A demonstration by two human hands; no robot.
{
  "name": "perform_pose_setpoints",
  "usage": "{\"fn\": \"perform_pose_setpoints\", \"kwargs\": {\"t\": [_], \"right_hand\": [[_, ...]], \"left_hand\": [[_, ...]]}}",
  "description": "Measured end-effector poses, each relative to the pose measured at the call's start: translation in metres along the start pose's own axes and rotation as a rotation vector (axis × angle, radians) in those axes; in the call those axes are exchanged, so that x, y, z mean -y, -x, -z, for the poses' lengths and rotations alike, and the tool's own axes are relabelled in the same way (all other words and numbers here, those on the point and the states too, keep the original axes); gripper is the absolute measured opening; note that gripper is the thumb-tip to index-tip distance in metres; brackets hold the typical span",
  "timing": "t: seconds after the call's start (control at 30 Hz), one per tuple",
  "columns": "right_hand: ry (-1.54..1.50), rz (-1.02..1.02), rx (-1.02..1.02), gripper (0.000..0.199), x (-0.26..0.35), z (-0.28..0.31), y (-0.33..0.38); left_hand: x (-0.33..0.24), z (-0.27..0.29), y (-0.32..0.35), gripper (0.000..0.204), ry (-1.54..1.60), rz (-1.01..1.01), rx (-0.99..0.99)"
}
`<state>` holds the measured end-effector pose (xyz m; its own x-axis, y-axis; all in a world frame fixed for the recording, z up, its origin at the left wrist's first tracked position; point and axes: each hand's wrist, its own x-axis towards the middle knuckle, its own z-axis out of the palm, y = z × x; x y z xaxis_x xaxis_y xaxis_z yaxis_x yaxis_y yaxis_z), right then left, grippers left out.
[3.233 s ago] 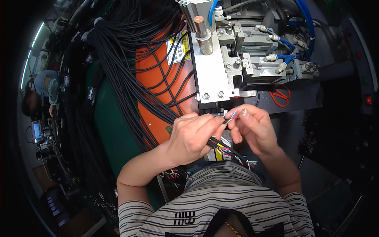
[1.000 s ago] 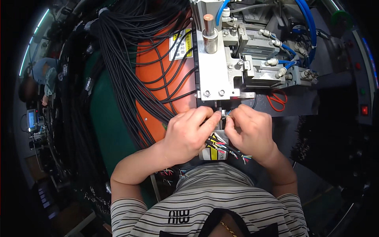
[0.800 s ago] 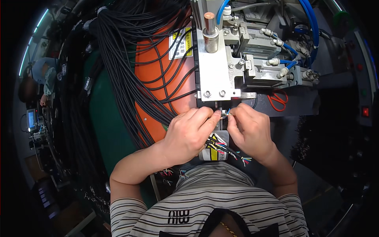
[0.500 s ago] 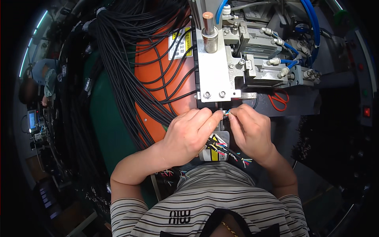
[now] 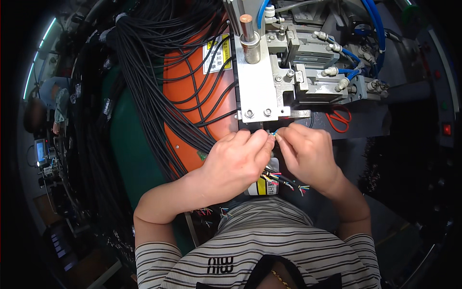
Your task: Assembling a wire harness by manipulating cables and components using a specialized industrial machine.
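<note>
Under the metal press block (image 5: 260, 91), seen from the head camera, our left hand (image 5: 236, 161) and right hand (image 5: 308, 154) both pinch thin coloured wire ends (image 5: 273, 135) shut between fingertips; light and limp, we judge, best held close behind the stripped tips.

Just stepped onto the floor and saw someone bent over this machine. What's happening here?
A person pinches the thin coloured wire ends of a cable between the left hand and right hand, right below the metal plate of a machine with blue air hoses. Bundles of black cables drape over an orange panel to the left.
</note>
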<state>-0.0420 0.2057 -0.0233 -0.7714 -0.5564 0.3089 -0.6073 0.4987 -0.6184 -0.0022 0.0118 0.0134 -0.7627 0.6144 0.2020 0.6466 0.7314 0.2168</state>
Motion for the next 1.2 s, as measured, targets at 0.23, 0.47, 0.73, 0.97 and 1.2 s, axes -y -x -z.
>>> {"fn": "perform_pose_setpoints", "kwargs": {"t": [0.23, 0.47, 0.73, 0.97, 1.2], "right_hand": [[-0.143, -0.076, -0.073, 0.005, -0.002, -0.007, -0.006], [-0.383, -0.229, -0.038, 0.004, -0.008, -0.01, 0.0], [-0.292, -0.084, -0.218, 0.015, 0.005, -0.005, 0.01], [-0.329, 0.187, -0.045, 0.031, 0.027, -0.009, -0.007], [-0.352, 0.265, -0.186, 0.021, 0.032, -0.027, -0.002]], "left_hand": [[0.001, 0.005, 0.0, 0.034, -0.016, 0.036, 0.007], [0.014, -0.003, 0.019, 0.046, 0.158, 0.117, -0.162], [0.012, -0.013, 0.04, 0.039, 0.188, 0.226, -0.224], [0.01, -0.01, 0.031, 0.066, 0.455, 0.219, -0.241], [0.015, -0.01, 0.029, 0.06, 0.543, 0.224, -0.268]]}}
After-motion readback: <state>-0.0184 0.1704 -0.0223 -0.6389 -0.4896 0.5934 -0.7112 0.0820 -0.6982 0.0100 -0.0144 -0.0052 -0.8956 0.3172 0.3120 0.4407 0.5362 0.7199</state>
